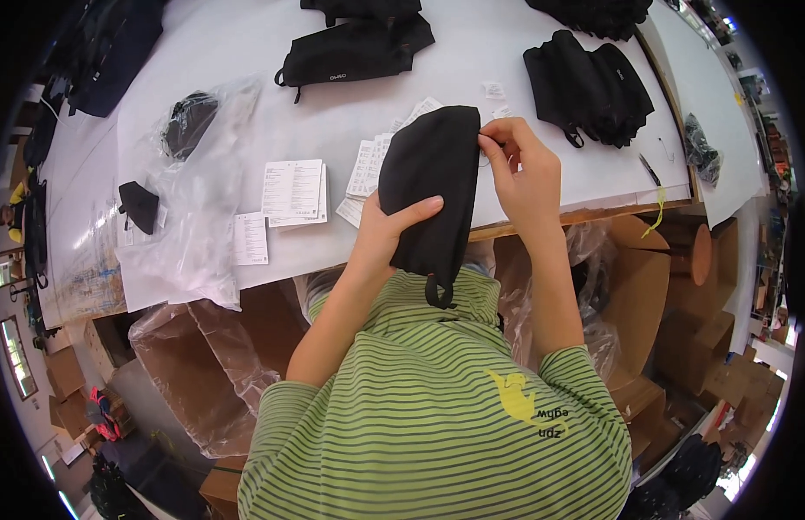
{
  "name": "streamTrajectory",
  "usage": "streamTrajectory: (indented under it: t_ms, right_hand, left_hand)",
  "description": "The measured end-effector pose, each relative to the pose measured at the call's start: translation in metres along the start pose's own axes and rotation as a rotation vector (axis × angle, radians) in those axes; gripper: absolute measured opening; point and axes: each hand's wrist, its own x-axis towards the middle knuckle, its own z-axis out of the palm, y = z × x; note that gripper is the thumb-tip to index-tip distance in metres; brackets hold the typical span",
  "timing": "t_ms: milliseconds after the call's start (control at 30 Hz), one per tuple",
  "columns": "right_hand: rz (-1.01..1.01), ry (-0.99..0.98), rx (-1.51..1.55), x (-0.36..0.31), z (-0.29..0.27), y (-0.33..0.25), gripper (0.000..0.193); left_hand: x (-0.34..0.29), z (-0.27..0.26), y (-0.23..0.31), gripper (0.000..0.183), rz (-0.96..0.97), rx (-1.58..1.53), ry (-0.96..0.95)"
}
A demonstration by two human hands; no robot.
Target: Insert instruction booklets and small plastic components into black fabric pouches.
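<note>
A black fabric pouch [433, 186] with a small loop at its lower end is held up in front of me, above the table's near edge. My left hand [389, 230] grips it from the left, thumb across its face and fingers hidden behind. At the pouch's upper right edge, my right hand [524, 165] pinches with thumb and forefinger. A thin dark line shows by those fingertips; I cannot tell whether it is a cord or part of the zip. Behind and left of the pouch lie printed white cards [365, 169], partly covered by it.
Stacked black pouches lie at the back [355, 56] and back right [589, 87]. On the left are a clear plastic bag [181, 208], a small black piece [140, 206] and a card stack [294, 191]. A pen [649, 169] rests rightward. Cardboard boxes [636, 286] stand below the table.
</note>
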Motion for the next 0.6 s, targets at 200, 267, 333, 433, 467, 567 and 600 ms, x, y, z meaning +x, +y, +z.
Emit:
streamTrajectory:
  t_ms: [200,267,333,433,467,567,600]
  right_hand:
    - [0.078,-0.15,0.143,-0.022,-0.007,-0.021,0.008]
    - [0.091,-0.231,0.214,-0.026,-0.012,-0.027,0.009]
    - [0.078,-0.19,0.192,-0.019,-0.017,-0.025,0.008]
    - [0.079,-0.156,0.179,-0.013,-0.016,-0.02,0.008]
    - [0.076,-0.157,0.18,-0.016,-0.014,-0.025,0.008]
    - [0.07,-0.362,0.291,-0.03,-0.01,-0.034,0.008]
    - [0.07,-0.367,0.293,-0.031,-0.011,-0.036,0.008]
  left_hand:
    - [0.012,-0.006,-0.005,0.045,-0.027,-0.038,0.054]
    - [0.015,-0.011,-0.01,0.041,-0.053,-0.005,0.0]
    - [0.009,-0.005,-0.004,0.04,-0.051,-0.022,-0.026]
    - [0.009,-0.003,0.002,0.039,-0.044,-0.09,-0.038]
    - [0.011,-0.004,0.004,0.04,-0.046,-0.141,-0.026]
    - [0.022,-0.013,0.009,0.039,-0.057,-0.204,-0.005]
    - [0.021,-0.013,0.009,0.039,-0.057,-0.207,0.0]
